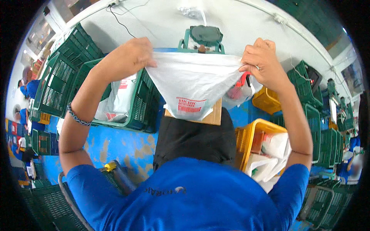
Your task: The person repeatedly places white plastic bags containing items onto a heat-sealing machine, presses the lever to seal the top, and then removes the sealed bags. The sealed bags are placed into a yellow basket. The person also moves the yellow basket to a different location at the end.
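Head view: left hand (133, 56) and right hand (262, 61) pinch a tapering white plastic bag (191, 79) by its corners, apparently for a taut edge.

So the white plastic bag (192, 79) in the middle is carrying red print (190, 104) low on its front, with a bold line of letters sitting above smaller red lines and blocks. The white packages (125, 94) in the green crate (145, 106) over on the left are showing similar red patches, but those are coming out too small to read. The blue shirt (231, 200) is sporting dark lettering (163, 191), appearing upside down, plus a little pale emblem (179, 189).
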`<state>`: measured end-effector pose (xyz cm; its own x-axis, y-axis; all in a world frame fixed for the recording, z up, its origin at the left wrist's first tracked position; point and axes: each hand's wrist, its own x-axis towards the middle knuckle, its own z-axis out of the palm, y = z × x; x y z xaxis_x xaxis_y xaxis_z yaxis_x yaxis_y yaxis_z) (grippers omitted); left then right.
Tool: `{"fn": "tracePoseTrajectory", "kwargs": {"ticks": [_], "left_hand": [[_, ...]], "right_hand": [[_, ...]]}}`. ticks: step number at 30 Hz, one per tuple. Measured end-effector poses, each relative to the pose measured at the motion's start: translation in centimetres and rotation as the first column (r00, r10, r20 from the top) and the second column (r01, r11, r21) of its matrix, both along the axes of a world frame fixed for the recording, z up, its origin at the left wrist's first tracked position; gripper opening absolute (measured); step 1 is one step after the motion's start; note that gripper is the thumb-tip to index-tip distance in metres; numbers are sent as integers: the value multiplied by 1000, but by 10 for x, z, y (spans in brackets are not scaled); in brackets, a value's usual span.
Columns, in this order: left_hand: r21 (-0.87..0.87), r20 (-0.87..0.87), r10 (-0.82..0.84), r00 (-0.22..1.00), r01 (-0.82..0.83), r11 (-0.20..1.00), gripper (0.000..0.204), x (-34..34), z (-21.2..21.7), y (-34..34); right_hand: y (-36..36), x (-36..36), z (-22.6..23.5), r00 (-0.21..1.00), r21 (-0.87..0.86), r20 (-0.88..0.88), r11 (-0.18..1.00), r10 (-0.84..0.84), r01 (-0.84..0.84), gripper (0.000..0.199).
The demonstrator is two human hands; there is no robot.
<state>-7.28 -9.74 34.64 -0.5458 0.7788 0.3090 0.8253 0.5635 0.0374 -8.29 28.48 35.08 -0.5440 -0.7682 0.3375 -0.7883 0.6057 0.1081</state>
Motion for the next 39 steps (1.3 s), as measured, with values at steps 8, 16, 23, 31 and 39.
{"fn": "tracePoseTrajectory", "kwargs": {"ticks": [8, 16, 23, 31, 39], "left_hand": [[478, 343, 249, 906, -397, 784, 12, 11, -45, 25], [757, 309, 269, 912, -407, 511, 28, 1, -8, 37], [666, 525, 278, 804, -592, 453, 6, -8, -77, 44], [888, 440, -275, 855, -369, 275, 38, -18, -121, 48], [626, 775, -180, 606, -776, 82, 33, -2, -205, 72]], "right_hand": [[12, 20, -41, 864, -389, 485, 853, -132, 349, 24], [6, 2, 1, 957, -616, 288, 759, -34, 212, 11], [6, 2, -61, 798, -718, 574, 582, 185, 382, 47], [-9, -7, -170, 693, -702, 703, 310, 158, 641, 32], [-6, -3, -220, 589, -632, 689, -48, 422, 774, 24]]}}
